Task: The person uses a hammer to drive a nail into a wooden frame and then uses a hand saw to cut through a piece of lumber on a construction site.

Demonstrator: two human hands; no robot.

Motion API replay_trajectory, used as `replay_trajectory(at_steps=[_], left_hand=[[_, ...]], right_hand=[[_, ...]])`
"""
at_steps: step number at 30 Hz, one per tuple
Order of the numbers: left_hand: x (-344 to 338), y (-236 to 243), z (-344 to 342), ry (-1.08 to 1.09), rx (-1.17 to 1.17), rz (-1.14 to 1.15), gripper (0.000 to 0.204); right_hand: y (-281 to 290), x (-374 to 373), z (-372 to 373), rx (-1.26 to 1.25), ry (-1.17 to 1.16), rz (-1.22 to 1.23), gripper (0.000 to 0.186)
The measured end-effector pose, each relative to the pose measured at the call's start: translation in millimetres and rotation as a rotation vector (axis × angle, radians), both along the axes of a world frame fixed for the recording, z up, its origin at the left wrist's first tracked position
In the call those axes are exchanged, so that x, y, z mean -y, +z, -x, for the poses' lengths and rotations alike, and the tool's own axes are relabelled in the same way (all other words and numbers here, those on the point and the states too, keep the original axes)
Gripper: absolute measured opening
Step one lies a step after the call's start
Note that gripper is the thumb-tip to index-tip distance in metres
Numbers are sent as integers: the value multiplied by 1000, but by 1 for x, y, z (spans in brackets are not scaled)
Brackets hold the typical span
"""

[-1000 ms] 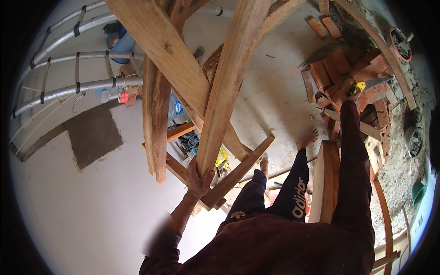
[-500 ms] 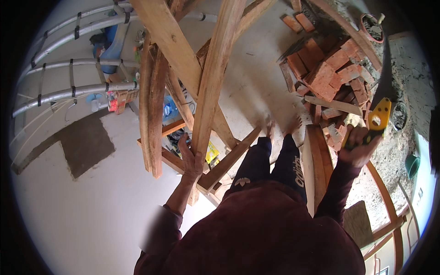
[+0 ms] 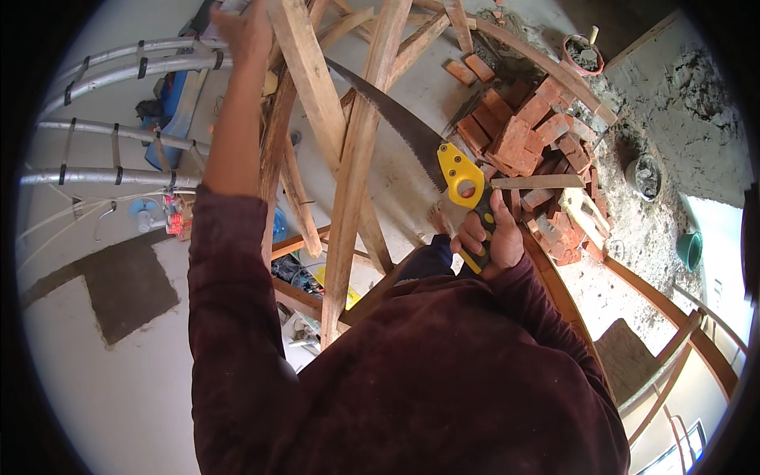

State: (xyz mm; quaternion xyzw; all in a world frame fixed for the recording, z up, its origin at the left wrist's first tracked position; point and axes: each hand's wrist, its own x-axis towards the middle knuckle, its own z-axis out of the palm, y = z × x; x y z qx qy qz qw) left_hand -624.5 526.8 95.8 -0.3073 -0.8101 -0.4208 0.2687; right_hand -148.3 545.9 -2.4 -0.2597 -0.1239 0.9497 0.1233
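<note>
Handsaw (image 3: 423,141), head view: yellow-and-dark handle clamped in right hand (image 3: 495,241), toothed blade pointing up-left, overlapping crossed wooden beams (image 3: 352,198) in view; left hand (image 3: 247,36) raised upper left near metal rails (image 3: 182,63), blurred, can't tell if gripping; brick pile (image 3: 518,146) right of saw

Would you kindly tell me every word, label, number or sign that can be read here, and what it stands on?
None can be read.
Saw in the right hand: no readable lettering.
Red item by the wall: any print is too small.
Yellow item behind the beam: partly hidden, any print too small.
</note>
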Motion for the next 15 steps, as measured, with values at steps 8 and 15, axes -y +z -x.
replay_trajectory(at_steps=[8,15], left_hand=[[-54,-35,-51,-280,770,-86,51],[-59,-52,-49,-280,689,-312,37]], right_hand=[[-23,-14,2,51,81,-67,47],[-17,-39,21,53,184,56,40]])
